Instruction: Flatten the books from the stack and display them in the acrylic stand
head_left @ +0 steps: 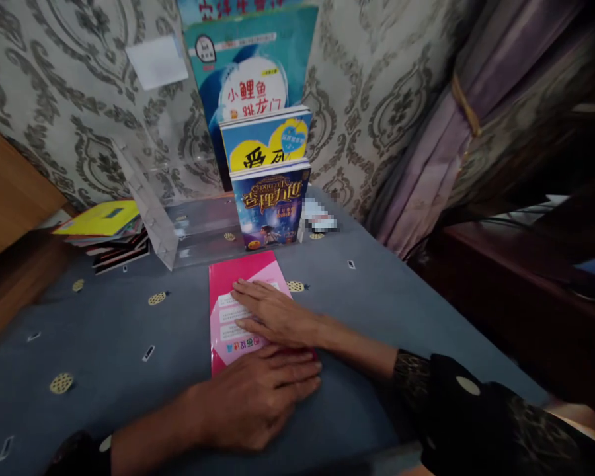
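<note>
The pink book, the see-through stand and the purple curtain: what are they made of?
The pink book looks like paper, perhaps glossy: it's flat and smooth, with print on it. The see-through stand looks like shiny plastic: light glints on its clear panels, though glass is possible. The purple curtain seems to be cloth, gathered in soft folds; its finish is too blurred to tell.

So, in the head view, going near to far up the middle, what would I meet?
Left hand, right hand, dark blue book, blue-and-yellow book, teal book, partly hidden book. The pink book overlaps both hands, so I left it out.
</note>
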Demonstrator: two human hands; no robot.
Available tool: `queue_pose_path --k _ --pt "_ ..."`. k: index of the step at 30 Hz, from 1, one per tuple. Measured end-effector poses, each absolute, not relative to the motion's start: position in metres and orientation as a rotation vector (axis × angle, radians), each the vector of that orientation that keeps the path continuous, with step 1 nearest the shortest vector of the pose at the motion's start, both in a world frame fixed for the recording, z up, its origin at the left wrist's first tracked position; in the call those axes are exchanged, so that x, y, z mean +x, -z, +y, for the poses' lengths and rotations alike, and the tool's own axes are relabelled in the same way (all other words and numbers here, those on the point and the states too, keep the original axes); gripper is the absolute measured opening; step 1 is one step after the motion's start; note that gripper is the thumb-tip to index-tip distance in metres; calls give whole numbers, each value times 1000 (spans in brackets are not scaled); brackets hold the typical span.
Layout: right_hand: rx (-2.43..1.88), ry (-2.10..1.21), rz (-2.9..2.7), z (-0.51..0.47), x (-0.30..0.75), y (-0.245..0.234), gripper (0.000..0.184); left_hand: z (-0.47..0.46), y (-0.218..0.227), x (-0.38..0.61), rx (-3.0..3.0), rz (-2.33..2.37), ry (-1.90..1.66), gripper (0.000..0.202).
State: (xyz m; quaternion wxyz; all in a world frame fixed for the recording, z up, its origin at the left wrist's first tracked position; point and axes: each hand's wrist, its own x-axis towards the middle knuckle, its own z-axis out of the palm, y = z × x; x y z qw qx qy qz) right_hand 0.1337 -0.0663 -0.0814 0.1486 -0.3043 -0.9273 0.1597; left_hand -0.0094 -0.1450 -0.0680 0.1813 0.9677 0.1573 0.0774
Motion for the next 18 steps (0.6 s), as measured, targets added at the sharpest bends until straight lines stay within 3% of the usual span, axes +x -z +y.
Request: queue_pose_path --k 18 --pt "-1397 -111 -2411 -36 138 108 62 -145 73 -14 2733 477 -290 46"
